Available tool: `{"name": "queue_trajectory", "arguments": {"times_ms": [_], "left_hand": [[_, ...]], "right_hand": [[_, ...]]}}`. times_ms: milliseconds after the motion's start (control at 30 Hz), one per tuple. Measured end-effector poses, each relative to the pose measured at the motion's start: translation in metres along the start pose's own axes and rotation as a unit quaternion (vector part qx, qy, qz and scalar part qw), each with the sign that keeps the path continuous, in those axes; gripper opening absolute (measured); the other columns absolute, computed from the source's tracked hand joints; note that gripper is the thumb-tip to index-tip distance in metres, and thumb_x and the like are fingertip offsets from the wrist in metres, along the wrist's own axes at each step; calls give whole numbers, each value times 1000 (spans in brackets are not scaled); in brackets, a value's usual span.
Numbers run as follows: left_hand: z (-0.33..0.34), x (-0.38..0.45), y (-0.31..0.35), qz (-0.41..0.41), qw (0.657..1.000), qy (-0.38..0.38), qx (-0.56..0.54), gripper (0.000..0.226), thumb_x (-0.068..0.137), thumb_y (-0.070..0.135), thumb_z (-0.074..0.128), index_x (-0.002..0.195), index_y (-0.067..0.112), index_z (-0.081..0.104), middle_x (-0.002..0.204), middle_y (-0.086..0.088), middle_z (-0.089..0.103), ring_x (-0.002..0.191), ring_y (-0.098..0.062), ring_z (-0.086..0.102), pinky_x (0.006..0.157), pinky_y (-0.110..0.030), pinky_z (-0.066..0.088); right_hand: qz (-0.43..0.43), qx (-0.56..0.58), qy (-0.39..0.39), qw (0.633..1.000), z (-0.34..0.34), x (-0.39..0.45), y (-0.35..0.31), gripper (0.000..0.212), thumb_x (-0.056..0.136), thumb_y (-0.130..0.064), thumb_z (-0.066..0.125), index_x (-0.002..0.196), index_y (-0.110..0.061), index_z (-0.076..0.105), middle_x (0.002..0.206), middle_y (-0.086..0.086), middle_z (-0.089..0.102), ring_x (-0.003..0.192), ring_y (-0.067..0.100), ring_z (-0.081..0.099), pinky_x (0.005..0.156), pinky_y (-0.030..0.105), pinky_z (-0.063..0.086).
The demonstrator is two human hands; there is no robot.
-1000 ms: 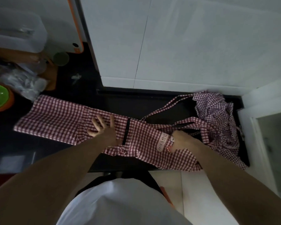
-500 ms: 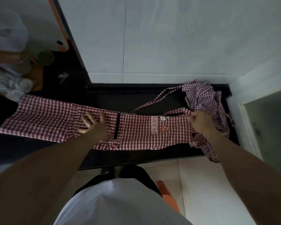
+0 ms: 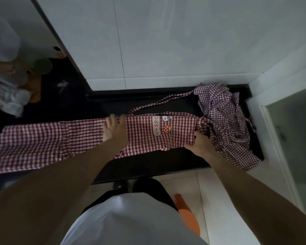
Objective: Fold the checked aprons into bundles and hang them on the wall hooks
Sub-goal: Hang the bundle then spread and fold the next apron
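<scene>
Head view looks down on a red-and-white checked apron [image 3: 81, 138], thin soft cloth folded into a long narrow band that lies across the dark, smooth surface [image 3: 148, 165]. Its left end reaches the frame's edge; its near hem sits close to the surface's front edge. A white label [image 3: 156, 125] and a strawberry patch [image 3: 167, 129] mark the right part. The left hand [image 3: 115, 129] lies flat on the band's middle, fingers straight and spread. The right hand [image 3: 200, 141] pinches the band's right end, fingers curled round the cloth. Just beside it, a second checked apron [image 3: 226, 117] lies crumpled in the right corner, one edge hanging over the front, a strap [image 3: 159, 103] trailing left along the bare strip toward the white tiled wall [image 3: 166, 41].
</scene>
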State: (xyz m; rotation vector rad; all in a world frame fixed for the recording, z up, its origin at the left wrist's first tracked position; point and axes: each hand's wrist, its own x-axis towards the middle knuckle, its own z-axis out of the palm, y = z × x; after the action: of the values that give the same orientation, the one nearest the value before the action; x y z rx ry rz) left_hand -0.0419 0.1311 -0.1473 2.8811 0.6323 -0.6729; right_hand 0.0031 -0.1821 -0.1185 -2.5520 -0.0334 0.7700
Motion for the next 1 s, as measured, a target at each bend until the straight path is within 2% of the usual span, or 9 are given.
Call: {"name": "queue_trajectory", "arguments": {"times_ms": [133, 233, 367, 467, 567, 700, 867, 933, 1000], "left_hand": [[-11, -27, 34, 88, 988, -112, -52, 101, 86, 48, 68, 156, 30, -3, 161, -19, -6, 148, -41, 2, 116, -63, 16], [7, -26, 34, 87, 979, -184, 24, 121, 81, 57, 71, 152, 30, -24, 157, -21, -30, 147, -44, -21, 112, -71, 5], [11, -21, 27, 90, 971, -215, 58, 131, 80, 55, 74, 146, 29, -36, 149, -21, -45, 142, -42, -34, 112, -72, 0], [4, -20, 21, 74, 969, -227, 68, 131, 82, 53, 74, 145, 30, -39, 148, -19, -47, 141, -40, -36, 112, -73, -2], [5, -19, 21, 72, 969, -225, 74, 129, 83, 54, 72, 145, 30, -39, 147, -19, -48, 141, -40, -36, 112, -73, -1], [2, -22, 22, 72, 966, -234, 79, 132, 81, 50, 75, 144, 31, -39, 147, -19, -48, 140, -40, -37, 111, -74, 0], [1, -23, 20, 72, 964, -246, 69, 132, 82, 45, 76, 143, 30, -40, 145, -19, -50, 138, -39, -40, 111, -75, 0], [0, -24, 22, 71, 964, -246, 67, 131, 83, 45, 75, 143, 30, -41, 145, -19, -51, 138, -39, -40, 111, -74, -1], [-1, -23, 22, 71, 965, -246, 63, 131, 83, 44, 76, 143, 31, -41, 144, -18, -51, 138, -39, -40, 111, -74, -1]], "right_hand": [[-39, -34, -68, 996, -5, 6, 12, 35, 92, -27, 68, 124, -15, 61, 122, 4, 65, 113, 24, 61, 99, 35, 50], [10, 3, -191, 981, -23, 6, 15, 12, 94, -24, 65, 105, -22, 59, 96, 0, 72, 81, 16, 71, 75, 33, 60], [18, -109, -288, 951, -60, 9, 27, 14, 84, -19, 78, 85, -13, 66, 76, 3, 72, 62, 13, 66, 55, 21, 50], [-23, -176, -200, 964, -98, 14, 38, 13, 82, -17, 77, 73, -17, 68, 73, 0, 68, 69, 15, 65, 61, 22, 44], [-101, -162, -7, 982, -123, 15, 46, 7, 83, -11, 75, 90, -10, 71, 85, 6, 70, 80, 22, 64, 73, 26, 42], [-221, -49, 177, 958, -120, 12, 45, 19, 82, -2, 76, 100, -2, 71, 91, 9, 73, 81, 23, 69, 73, 27, 50], [-149, 109, 287, 940, -128, 14, 45, 16, 90, -9, 67, 105, -6, 72, 103, 4, 70, 95, 17, 63, 87, 29, 49], [10, 233, 165, 958, -126, 20, 47, 18, 100, -16, 57, 115, -11, 67, 109, 8, 69, 95, 23, 67, 84, 34, 52], [160, 373, 24, 914, -123, 20, 49, 18, 105, -16, 48, 113, -12, 63, 102, 11, 71, 80, 24, 72, 70, 37, 56]]}}
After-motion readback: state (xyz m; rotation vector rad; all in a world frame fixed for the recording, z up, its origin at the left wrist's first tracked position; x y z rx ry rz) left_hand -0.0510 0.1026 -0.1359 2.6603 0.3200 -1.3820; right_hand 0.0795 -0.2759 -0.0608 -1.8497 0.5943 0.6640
